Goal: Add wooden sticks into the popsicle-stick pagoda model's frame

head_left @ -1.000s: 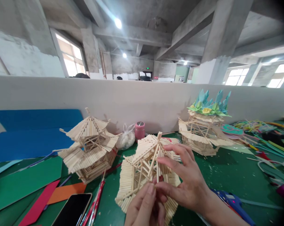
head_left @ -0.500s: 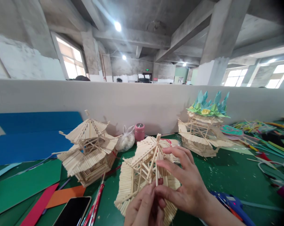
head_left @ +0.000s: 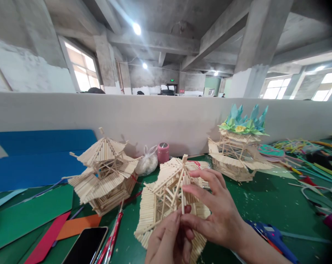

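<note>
Stick pagoda (head_left: 168, 190) stands at the middle of the green worktop (head_left: 265, 205), both hands at its near side. The right hand (head_left: 212, 211) pinches one upright stick (head_left: 183, 200) against the frame; the left hand (head_left: 170, 240), fingers together, touches the stick's foot. A finished model (head_left: 105, 172) stands left of the pagoda, a phone (head_left: 86, 245) nearer still.

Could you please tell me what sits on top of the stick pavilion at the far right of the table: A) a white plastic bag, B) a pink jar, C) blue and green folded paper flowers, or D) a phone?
C: blue and green paper flowers crown the right-hand stick pavilion.
</note>
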Demonstrator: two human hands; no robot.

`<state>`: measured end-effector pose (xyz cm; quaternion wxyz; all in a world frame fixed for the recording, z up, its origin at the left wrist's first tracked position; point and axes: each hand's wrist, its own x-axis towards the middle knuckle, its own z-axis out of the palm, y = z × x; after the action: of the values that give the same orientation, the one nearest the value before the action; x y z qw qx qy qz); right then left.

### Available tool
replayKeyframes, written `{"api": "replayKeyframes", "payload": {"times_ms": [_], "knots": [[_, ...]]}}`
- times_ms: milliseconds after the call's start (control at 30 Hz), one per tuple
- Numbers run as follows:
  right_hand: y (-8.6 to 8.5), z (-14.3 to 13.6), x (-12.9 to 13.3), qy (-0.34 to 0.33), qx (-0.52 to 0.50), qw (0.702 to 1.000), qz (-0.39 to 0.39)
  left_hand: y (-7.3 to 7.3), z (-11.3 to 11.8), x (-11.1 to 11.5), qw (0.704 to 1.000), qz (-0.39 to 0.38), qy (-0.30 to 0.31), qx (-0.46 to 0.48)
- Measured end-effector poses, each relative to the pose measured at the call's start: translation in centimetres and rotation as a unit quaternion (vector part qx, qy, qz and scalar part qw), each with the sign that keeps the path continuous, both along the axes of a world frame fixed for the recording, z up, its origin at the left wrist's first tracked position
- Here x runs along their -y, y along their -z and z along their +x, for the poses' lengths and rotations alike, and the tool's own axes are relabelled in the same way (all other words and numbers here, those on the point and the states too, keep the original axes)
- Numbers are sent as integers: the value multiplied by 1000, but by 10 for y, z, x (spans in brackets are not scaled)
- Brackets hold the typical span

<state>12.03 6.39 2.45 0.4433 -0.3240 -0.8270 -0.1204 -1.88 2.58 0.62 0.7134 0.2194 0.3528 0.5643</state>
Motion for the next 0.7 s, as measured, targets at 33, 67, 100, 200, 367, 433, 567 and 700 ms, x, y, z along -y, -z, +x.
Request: {"api": "replayKeyframes", "payload": {"times_ms": [33,67,100,200,367,433,567,700], "knots": [[0,0,0,0,2,1000,0,0,0,0,1000,0,2,-2],[0,0,0,-1,3,1000,-1,0,0,0,1000,2,4,-3],[-1,0,0,-2,3,1000,-1,0,0,0,1000,5,4,-5],[-3,1,0,-5,4,1000,3,-3,-1,1,1000,5,4,-14],[-5,1,0,-1,18,1000,2,-7,-2,3,999,-8,5,-49],[-6,2,1,-1,28,1000,-5,-6,-3,3,998,-7,6,-61],[-9,4,4,-5,44,999,-27,-3,-2,0,997,28,15,-77],[-12,6,7,-10,55,997,-51,-5,0,0,996,37,13,-76]]}}
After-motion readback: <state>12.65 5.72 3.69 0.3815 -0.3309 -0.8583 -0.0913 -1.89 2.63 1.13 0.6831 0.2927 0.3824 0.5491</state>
